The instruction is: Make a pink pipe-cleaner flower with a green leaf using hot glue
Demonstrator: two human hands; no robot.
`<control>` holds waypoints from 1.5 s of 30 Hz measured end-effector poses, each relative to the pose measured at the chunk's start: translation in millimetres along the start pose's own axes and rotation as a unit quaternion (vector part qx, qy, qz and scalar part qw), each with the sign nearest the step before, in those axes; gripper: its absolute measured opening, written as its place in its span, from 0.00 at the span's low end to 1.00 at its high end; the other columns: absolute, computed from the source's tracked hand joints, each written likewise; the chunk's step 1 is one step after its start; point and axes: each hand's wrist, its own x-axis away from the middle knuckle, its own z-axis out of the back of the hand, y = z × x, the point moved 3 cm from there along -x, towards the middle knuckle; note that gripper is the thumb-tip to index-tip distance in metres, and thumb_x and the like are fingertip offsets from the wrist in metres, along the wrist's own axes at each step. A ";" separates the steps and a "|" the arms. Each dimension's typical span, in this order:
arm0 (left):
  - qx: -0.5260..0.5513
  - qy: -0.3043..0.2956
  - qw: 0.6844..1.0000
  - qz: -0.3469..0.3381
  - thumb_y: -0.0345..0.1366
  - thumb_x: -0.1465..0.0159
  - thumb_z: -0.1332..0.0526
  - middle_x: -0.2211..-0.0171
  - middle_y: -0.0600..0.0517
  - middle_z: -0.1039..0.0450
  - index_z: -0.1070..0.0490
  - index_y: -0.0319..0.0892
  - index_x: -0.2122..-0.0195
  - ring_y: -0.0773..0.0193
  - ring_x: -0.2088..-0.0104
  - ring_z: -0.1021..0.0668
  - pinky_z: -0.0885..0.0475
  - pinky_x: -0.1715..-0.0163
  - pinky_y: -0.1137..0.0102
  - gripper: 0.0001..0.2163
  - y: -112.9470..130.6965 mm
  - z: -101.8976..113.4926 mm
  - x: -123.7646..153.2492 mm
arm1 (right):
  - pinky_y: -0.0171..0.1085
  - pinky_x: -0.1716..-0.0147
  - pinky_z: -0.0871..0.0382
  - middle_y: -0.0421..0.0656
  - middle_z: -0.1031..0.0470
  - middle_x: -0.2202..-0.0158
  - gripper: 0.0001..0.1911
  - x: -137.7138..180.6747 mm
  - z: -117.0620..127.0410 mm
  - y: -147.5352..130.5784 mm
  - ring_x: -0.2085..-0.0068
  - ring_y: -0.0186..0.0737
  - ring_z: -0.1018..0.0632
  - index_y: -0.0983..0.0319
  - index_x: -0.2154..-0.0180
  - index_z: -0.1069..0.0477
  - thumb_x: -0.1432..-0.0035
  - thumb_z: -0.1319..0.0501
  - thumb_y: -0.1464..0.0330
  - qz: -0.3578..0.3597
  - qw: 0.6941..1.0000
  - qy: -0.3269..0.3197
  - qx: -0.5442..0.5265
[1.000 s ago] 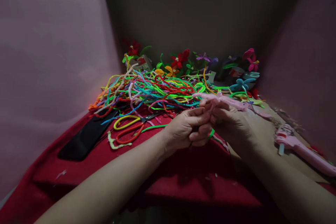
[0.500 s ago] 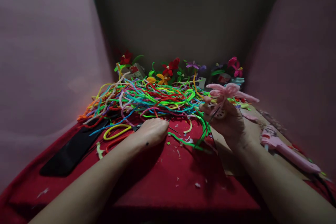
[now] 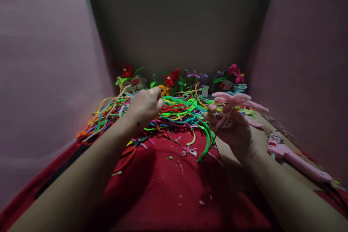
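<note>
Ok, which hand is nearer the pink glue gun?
Right. The right hand, holding a pink flower, is just left of the glue gun; the left hand is farther left, in the pipe cleaners.

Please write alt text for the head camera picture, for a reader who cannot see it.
A person's right hand holds a pink pipe-cleaner flower with a green stem, while the left hand reaches into a pile of colourful pipe cleaners on a red cloth. Finished flowers stand behind the pile, and a pink glue gun lies at the right.
</note>
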 end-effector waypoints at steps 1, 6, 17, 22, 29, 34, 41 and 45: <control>-0.025 0.027 0.999 0.013 0.36 0.40 0.50 0.68 0.45 0.24 0.30 0.41 0.62 0.56 0.67 0.23 0.34 0.69 0.67 0.12 -0.4 8.1 -10.0 | 0.34 0.76 0.37 0.37 0.29 0.69 0.10 0.0 0.0 -1.0 0.72 0.33 0.32 0.55 0.77 0.28 0.64 0.30 0.62 0.005 1.000 -0.003 -0.005; -0.096 0.112 0.989 0.020 0.34 0.37 0.52 0.62 0.40 0.26 0.33 0.38 0.55 0.52 0.63 0.23 0.32 0.67 0.63 0.14 -5.3 12.0 -57.0 | 0.33 0.74 0.37 0.36 0.29 0.68 0.10 -3.1 3.8 1.9 0.73 0.31 0.32 0.53 0.71 0.27 0.60 0.32 0.61 0.017 1.000 -0.025 -0.003; 0.414 -0.066 0.908 -0.025 0.40 0.40 0.46 0.73 0.50 0.26 0.29 0.38 0.66 0.62 0.70 0.25 0.31 0.70 0.71 0.11 28.4 -32.4 7.1 | 0.28 0.81 0.40 0.36 0.27 0.73 0.15 -8.7 14.7 37.9 0.75 0.30 0.31 0.58 0.70 0.28 0.64 0.29 0.68 -0.069 0.989 0.117 -0.060; 0.610 -0.153 0.776 -0.047 0.35 0.43 0.42 0.64 0.50 0.26 0.30 0.38 0.62 0.64 0.63 0.25 0.31 0.62 0.72 0.09 68.5 -47.2 57.9 | 0.27 0.82 0.44 0.34 0.30 0.77 0.13 -0.4 1.7 62.4 0.77 0.28 0.34 0.60 0.69 0.27 0.62 0.30 0.68 -0.091 0.986 0.135 -0.041; 0.542 -0.080 0.836 0.002 0.34 0.41 0.45 0.71 0.51 0.28 0.32 0.39 0.60 0.68 0.78 0.29 0.34 0.76 0.74 0.10 67.5 -68.4 66.0 | 0.29 0.82 0.50 0.36 0.31 0.74 0.10 10.6 -18.0 65.2 0.76 0.28 0.36 0.61 0.69 0.27 0.59 0.32 0.68 -0.072 0.990 0.120 0.012; 0.401 0.014 0.914 -0.055 0.33 0.38 0.48 0.73 0.50 0.28 0.33 0.41 0.68 0.66 0.74 0.26 0.36 0.72 0.73 0.06 59.2 -72.4 75.2 | 0.29 0.83 0.55 0.35 0.33 0.75 0.14 17.8 -21.3 73.6 0.80 0.25 0.45 0.61 0.68 0.26 0.61 0.31 0.65 -0.083 0.980 0.176 0.040; 0.367 0.050 0.924 -0.095 0.30 0.38 0.50 0.75 0.51 0.29 0.30 0.44 0.66 0.66 0.77 0.28 0.37 0.74 0.74 0.09 57.1 -66.3 77.6 | 0.31 0.83 0.49 0.34 0.36 0.78 0.15 19.5 -31.3 67.6 0.80 0.27 0.45 0.61 0.65 0.24 0.58 0.31 0.65 -0.039 0.985 0.148 0.084; 0.433 0.039 0.899 -0.046 0.30 0.40 0.48 0.77 0.54 0.31 0.30 0.45 0.65 0.68 0.79 0.31 0.38 0.75 0.74 0.08 55.0 -60.4 78.1 | 0.34 0.67 0.35 0.38 0.28 0.71 0.14 18.4 -41.0 60.1 0.69 0.34 0.32 0.59 0.63 0.23 0.57 0.31 0.68 0.014 0.991 0.089 0.095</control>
